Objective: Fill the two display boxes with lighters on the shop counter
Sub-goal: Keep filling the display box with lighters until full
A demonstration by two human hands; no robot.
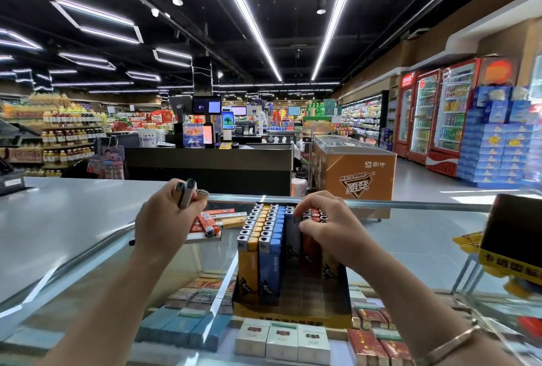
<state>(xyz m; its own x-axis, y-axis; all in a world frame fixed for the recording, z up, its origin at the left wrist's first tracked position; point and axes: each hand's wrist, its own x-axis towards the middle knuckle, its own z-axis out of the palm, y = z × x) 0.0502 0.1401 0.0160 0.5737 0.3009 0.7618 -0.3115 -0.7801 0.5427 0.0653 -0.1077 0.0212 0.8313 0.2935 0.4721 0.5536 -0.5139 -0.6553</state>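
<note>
A yellow display box (293, 311) stands on the glass counter (416, 236) in front of me. Its left half holds tight rows of upright orange and blue lighters (261, 236); grey and red ones stand on its right side. My right hand (322, 219) rests on top of the right rows, fingers curled over the grey and red lighters. My left hand (167, 216) hovers left of the box and grips a few lighters (186, 192) in a bunch. Behind that hand lies a flat box with loose red and white lighters (209, 222).
Cigarette packs (281, 339) fill the case under the glass. A black and yellow box (513, 236) sits at the right edge. A grey countertop (67, 213) spreads to the left. Beyond stand checkout desks, a freezer chest (355, 166) and drink coolers.
</note>
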